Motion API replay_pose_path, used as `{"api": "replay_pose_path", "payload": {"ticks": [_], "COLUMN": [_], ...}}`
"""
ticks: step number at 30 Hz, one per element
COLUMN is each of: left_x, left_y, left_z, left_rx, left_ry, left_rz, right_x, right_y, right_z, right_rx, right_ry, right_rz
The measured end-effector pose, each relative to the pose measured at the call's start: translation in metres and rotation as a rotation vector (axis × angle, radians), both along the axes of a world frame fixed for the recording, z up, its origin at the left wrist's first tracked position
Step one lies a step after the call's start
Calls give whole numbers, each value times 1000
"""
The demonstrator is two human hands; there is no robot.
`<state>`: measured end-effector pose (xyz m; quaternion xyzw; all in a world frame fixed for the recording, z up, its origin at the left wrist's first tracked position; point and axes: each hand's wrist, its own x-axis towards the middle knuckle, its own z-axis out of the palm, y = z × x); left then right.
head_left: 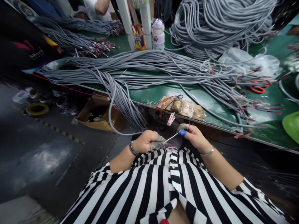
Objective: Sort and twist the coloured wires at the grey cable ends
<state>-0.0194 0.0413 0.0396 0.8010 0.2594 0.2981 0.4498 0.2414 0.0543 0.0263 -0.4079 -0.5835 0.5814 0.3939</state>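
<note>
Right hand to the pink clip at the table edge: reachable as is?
Likely yes: the pink clip hangs just ahead of the right hand, nothing between. But that hand pinches a thin wire with the left hand, so it isn't free.

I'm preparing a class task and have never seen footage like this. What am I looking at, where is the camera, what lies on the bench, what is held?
No machine here: one camera, worn on a person's head, looks down at their own two hands. The left hand and right hand, one fingertip capped in blue, pinch a thin wire between them. Beyond lies a green bench with bundles of grey cables, a bottle and an orange-handled tool.
</note>
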Motion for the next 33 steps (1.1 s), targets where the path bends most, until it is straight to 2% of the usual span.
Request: {"api": "replay_pose_path", "payload": {"ticks": [3,6,9,13,15,17,21,23,27,33], "left_x": [-7,-7,0,12,17,19,24,27,32,37], "left_y": [-2,-3,-1,6,9,11,15,17,18,15], "left_z": [3,0,-8,-13,-14,-14,-16,-18,-24,-32], "left_rx": [295,474,503,498,502,514,531,544,561,566], "left_ry": [-20,-17,40,72,71,75,99,118,178,219], "left_rz": [137,325,452,544,590,634,672,667,649,613], "right_x": [3,-4,-16,-33,-40,-47,-55,-56,-59,-64], "right_y": [0,0,6,22,27,28,26,27,33,36], "right_z": [-18,-26,-23,-10,-6,-5,-13,-16,-15,-12], "right_rx": [-298,-449,-471,-474,-461,-406,-255,-263,-413,-446], "right_ry": [143,189,192,236,267,271,256,284,380,480], "right_rz": [-228,-201,-88,39,15,-97,-320,-306,-184,-240]}}
